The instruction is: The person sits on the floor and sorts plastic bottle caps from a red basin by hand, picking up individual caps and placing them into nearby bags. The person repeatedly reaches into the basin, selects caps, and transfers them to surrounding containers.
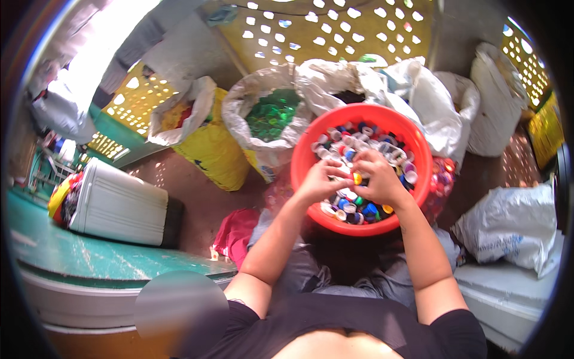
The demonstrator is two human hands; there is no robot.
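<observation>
A round red plastic basin (421, 134) stands before me, holding a heap of mixed plastic bottle caps (370, 210) in white, blue, black, green, yellow and other colours. Both hands are over the heap, close together near its middle. My left hand (323, 179) has its fingers bent towards the right one, and a reddish cap seems to lie at its fingertips. Curled over the caps, my right hand (376, 176) is beside a yellow cap (357, 178) near its fingertips. Whether either hand grips a cap cannot be made out.
Behind the basin stand several open woven sacks, one with green caps (273, 114). A yellow sack (215, 152) is at the left. Further left, a grey bin (121, 204) lies beside a green surface (80, 251). A white sack (511, 224) rests at the right.
</observation>
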